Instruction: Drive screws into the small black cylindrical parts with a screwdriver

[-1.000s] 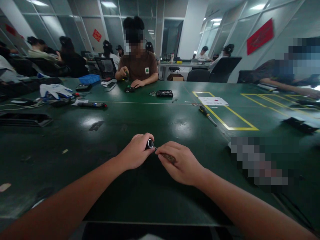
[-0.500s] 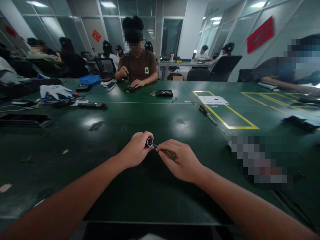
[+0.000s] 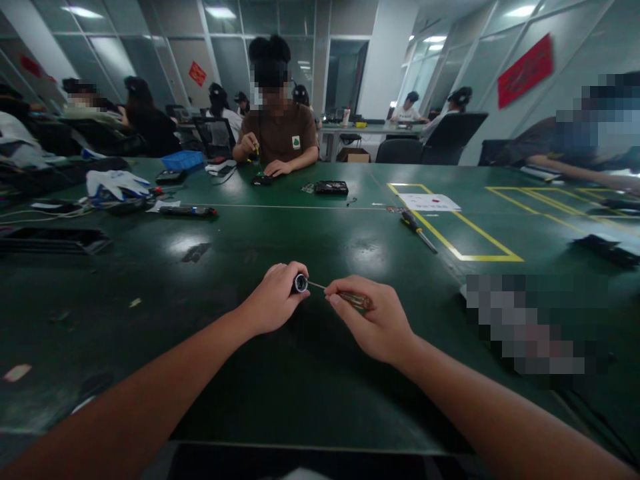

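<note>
My left hand (image 3: 277,297) is closed around a small black cylindrical part (image 3: 300,283) with a silvery ring at its open end, which faces me. Most of that part is hidden by my fingers. In my right hand (image 3: 375,313) is a thin screwdriver (image 3: 356,300) with a translucent amber handle, pinched between thumb and fingers. Its slender metal shaft points left, and the tip is at the right side of the ringed end; whether it touches cannot be made out. Both hands are above the green table (image 3: 240,393).
Farther right lies a yellow-and-black screwdriver (image 3: 417,230) near yellow tape marks. A black pen-like tool (image 3: 187,211), white gloves (image 3: 116,185) and a blue tray (image 3: 182,160) are at the left. Across the table a person (image 3: 277,130) works on a black device (image 3: 261,179).
My right hand has shifted a little to the right with the screwdriver, so more of its shaft shows. My left hand stays nearly in place on the black part.
</note>
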Demonstrator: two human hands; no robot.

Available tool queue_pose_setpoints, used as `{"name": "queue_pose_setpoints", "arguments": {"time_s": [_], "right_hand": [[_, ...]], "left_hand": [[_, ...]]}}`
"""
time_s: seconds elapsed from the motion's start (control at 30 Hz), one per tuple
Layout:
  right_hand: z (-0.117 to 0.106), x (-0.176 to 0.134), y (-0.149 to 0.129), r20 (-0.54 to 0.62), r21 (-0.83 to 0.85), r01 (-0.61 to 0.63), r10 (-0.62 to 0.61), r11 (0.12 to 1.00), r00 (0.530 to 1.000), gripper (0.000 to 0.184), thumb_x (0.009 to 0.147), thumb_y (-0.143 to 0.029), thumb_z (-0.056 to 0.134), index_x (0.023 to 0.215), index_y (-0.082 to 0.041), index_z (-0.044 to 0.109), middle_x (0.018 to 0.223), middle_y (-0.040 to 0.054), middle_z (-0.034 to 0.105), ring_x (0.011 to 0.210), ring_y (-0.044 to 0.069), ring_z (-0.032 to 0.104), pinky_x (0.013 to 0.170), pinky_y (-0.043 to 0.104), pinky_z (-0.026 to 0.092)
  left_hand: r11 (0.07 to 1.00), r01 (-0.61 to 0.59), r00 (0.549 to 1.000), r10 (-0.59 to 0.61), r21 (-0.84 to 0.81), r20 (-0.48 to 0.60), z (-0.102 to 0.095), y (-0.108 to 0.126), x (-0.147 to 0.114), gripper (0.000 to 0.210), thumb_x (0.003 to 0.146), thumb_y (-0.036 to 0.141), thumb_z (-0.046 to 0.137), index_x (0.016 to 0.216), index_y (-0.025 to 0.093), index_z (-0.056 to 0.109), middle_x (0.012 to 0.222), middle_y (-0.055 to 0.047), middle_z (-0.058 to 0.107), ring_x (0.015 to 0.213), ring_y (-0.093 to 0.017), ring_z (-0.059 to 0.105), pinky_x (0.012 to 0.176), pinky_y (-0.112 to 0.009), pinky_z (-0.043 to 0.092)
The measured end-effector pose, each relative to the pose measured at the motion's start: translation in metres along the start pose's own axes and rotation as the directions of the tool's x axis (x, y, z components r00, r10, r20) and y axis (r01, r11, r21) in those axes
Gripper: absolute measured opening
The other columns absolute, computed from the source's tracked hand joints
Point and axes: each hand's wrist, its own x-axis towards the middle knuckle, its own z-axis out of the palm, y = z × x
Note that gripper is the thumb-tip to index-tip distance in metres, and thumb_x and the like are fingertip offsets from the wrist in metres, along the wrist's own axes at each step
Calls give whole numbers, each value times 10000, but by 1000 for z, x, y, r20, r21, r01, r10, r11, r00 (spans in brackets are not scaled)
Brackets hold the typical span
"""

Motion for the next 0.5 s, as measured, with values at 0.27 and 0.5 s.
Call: {"name": "queue_pose_setpoints", "arguments": {"time_s": [0.27,0.5], "right_hand": [[5,-1,-2,185,-35,227,-217,973,958,215,939,-126,548,1092,-167,695,945,84,716,881,205,662,829,345,522],[10,4,8,62,375,-284,282,882,957,146,940,-284,615,986,-193,719,854,44,762,796,200,720,757,337,556]], "left_hand": [[1000,-13,997,12,4,74,-6,11,-1,165,926,265,627,1062,202,556,1044,-56,638,1027,-257,572,952,-442,435],[1000,7,996,-9,22,87,-8,10,-3,175,888,210,634,1054,220,582,1044,-44,645,1043,-265,577,907,-431,446]]}}
